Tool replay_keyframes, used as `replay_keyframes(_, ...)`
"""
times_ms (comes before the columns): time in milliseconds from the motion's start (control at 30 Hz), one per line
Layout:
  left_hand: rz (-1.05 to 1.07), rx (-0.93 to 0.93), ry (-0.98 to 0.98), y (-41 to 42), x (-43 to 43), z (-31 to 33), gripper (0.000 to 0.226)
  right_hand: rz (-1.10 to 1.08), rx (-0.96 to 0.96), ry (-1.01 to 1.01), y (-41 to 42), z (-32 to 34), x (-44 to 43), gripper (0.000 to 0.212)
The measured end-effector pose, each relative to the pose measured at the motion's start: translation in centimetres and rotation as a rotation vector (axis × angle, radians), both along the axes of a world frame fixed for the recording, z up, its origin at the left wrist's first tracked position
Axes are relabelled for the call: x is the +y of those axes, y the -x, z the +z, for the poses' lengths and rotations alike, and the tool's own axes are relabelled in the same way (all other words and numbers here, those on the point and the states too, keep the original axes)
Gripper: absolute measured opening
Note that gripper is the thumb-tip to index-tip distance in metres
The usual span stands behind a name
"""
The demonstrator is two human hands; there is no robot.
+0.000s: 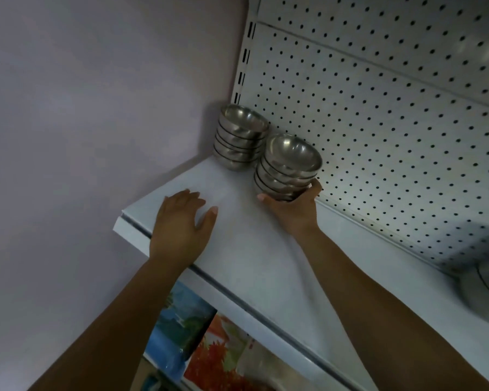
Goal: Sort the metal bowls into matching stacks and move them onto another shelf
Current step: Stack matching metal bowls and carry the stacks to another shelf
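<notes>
One bowl stack (288, 167) in R hand (294, 211) grip; L hand (181, 224) spread over shelf (251, 258).

A plain lilac wall (82, 108) fills the left side. Against it stands a white shelf (266, 263) with a grooved front edge, backed by a white pegboard (393, 136) dotted with dark holes. A slotted upright (244, 60) runs up the corner. Below the shelf lie colourful printed packs (198, 348). The light is dim, brightest on the pegboard's upper right.
</notes>
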State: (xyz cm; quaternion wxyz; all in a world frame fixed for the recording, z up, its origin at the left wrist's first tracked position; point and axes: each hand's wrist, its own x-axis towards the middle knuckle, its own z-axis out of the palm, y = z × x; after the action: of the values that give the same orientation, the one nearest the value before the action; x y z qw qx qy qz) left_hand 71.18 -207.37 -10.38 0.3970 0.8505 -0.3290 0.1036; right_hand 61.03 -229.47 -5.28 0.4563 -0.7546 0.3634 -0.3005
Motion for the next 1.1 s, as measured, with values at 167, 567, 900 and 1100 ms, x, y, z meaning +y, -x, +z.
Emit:
replay_keyframes(167, 0.005, -0.004, 0.022, -0.4, -0.1, -0.4, 0.064, -0.056, -0.011, -0.022, -1.6, -0.1, -0.9, 0.112)
replay_keyframes(567, -0.004, -0.030, -0.012, -0.5, 0.1, -0.4, 0.061, -0.104, 0.073, 0.010, -2.4, 0.0, -1.8, 0.120)
replay_keyframes(900, -0.073, -0.020, -0.065, -0.2, 0.2, 0.6, 0.051, -0.046, 0.310, 0.062, 4.4, 1.0, 2.9, 0.079)
replay_keyframes(1100, -0.236, -0.045, -0.121, 0.6, 1.0, 1.7, 0.034, 0.137, 0.529, 0.258, 11.7, -0.5, 9.4, 0.072)
